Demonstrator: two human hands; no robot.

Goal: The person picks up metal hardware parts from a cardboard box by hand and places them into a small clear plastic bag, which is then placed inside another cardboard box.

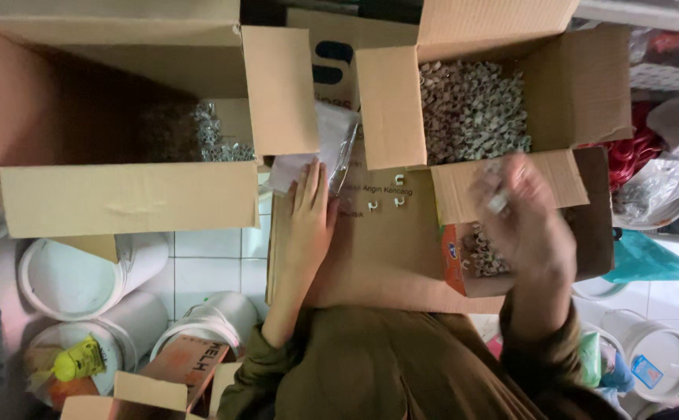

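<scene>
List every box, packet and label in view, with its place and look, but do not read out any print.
Large brown carton: upper left, flaps open, small pale clips inside.
Second brown carton: upper right, open, heaped with white clips.
Flat cardboard sheet: centre, dark print, under the left hand.
Small orange box: beside the blurred right hand.
Clear plastic packet: above the left hand.

White buckets [75, 284] on tiled floor [207, 264]; yellow bottle [80, 359]; teal bag [644, 258].
</scene>
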